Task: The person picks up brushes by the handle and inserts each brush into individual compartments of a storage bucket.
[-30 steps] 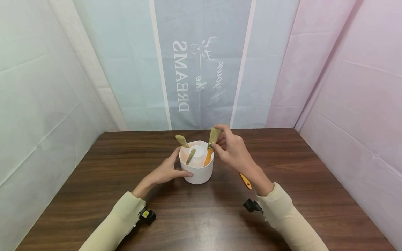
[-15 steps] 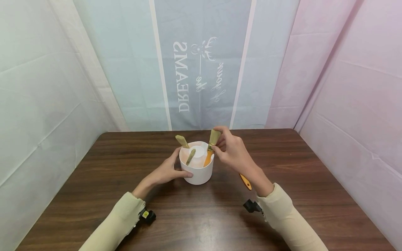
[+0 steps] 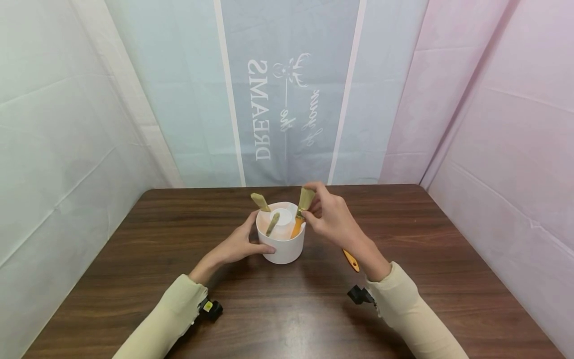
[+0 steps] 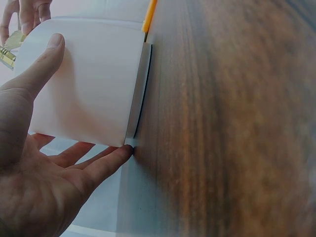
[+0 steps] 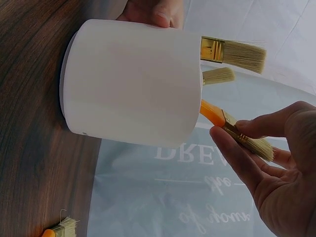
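Note:
A round white holder with inner compartments [image 3: 287,252] stands on the table. My left hand [image 3: 235,245] grips its left side, thumb across the front and fingers round the back, as the left wrist view shows. My right hand [image 3: 334,214] pinches a paintbrush [image 3: 298,227] with an orange handle by its metal band and pale bristles. That brush's handle is down inside the holder's right compartment, its lower end hidden. Two other brushes stand bristles-up in the holder: one at the back left [image 3: 259,200], one at the front [image 3: 272,224].
Another orange-handled paintbrush [image 3: 351,260] lies on the dark wooden table [image 3: 179,219], partly hidden under my right forearm; its bristles [image 5: 66,228] show in the right wrist view. A printed curtain [image 3: 287,99] hangs behind the table.
My right hand has lowered slightly, and the brush it pinches has sunk a little deeper into the holder. My left hand and the holder have stayed put.

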`<state>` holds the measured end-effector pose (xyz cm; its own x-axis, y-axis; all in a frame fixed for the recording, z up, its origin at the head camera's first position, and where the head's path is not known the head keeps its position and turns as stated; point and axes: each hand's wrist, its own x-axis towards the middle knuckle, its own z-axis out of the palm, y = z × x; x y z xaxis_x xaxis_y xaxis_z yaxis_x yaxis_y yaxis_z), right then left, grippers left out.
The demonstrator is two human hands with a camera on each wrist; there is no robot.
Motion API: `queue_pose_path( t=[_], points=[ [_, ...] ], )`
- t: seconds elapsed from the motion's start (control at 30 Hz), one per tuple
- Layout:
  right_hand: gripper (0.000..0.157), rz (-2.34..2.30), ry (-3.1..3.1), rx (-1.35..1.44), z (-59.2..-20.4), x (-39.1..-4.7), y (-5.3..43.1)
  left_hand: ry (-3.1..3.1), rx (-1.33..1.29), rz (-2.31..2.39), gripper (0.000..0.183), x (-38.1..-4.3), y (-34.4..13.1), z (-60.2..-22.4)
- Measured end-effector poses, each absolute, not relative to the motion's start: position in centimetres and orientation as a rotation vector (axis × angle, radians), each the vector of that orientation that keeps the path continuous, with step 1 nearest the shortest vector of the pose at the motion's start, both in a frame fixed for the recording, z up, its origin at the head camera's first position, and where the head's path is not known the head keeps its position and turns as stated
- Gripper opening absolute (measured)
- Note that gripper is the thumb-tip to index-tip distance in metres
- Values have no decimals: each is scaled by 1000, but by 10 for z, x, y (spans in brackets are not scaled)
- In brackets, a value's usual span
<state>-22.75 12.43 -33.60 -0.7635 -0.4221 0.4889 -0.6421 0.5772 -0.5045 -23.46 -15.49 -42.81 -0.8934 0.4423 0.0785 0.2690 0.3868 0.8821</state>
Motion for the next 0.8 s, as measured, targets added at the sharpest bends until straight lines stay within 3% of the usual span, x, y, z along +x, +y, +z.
queue_pose_path(
  t=[0.8],
  points=[
    [58,993,-2538,897,-337,-227,125,2481,637,1510,108,-235,-155,-429]
  ],
)
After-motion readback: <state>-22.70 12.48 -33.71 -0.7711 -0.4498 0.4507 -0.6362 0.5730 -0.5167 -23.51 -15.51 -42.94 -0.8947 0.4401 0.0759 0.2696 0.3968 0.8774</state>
